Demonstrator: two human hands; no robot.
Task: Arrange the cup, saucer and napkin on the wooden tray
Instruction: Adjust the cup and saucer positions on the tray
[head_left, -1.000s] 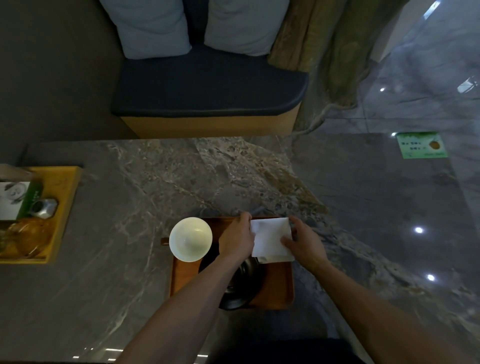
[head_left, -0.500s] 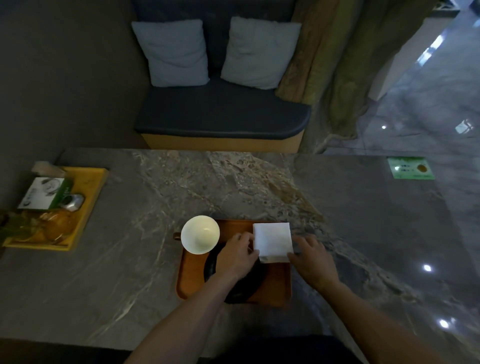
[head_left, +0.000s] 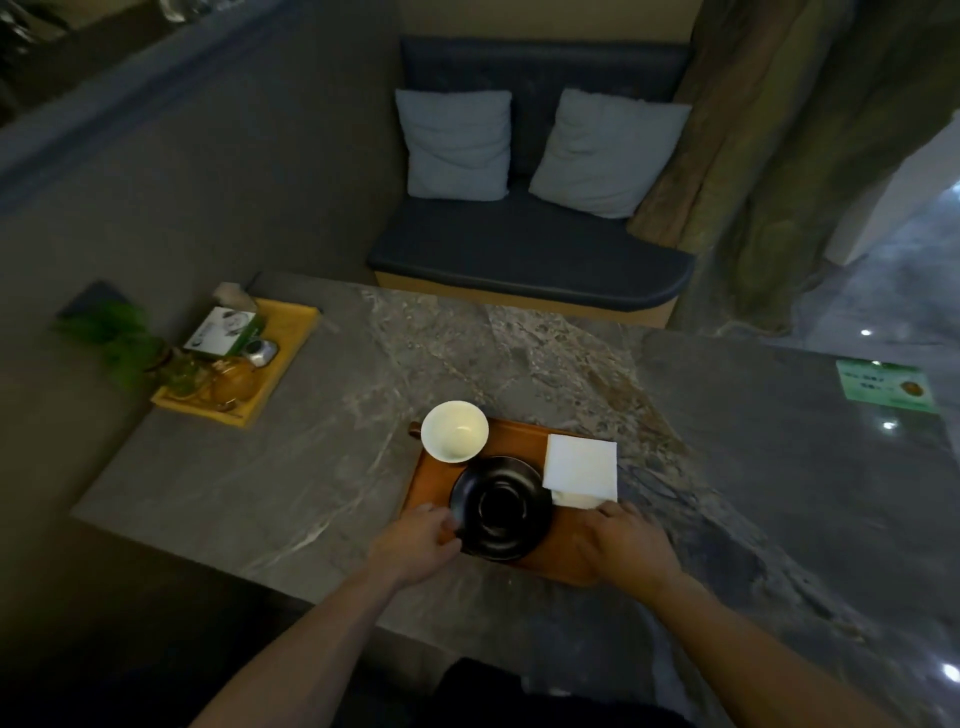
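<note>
The left hand (head_left: 415, 540) pinches the black saucer's (head_left: 501, 506) near-left rim on the tray (head_left: 566, 564). The cup (head_left: 454, 430) sits just beyond. The right hand (head_left: 623, 543), loosely open, touches the napkin (head_left: 581, 465).

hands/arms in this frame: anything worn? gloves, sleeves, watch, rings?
Both forearms are bare from the bottom edge of the frame to the wrist: no sleeves in view. The left hand and right hand are ungloved. No watch, bracelet or strap shows on either wrist, and no ring is visible, though the light is dim and the fingers are partly hidden.
</note>
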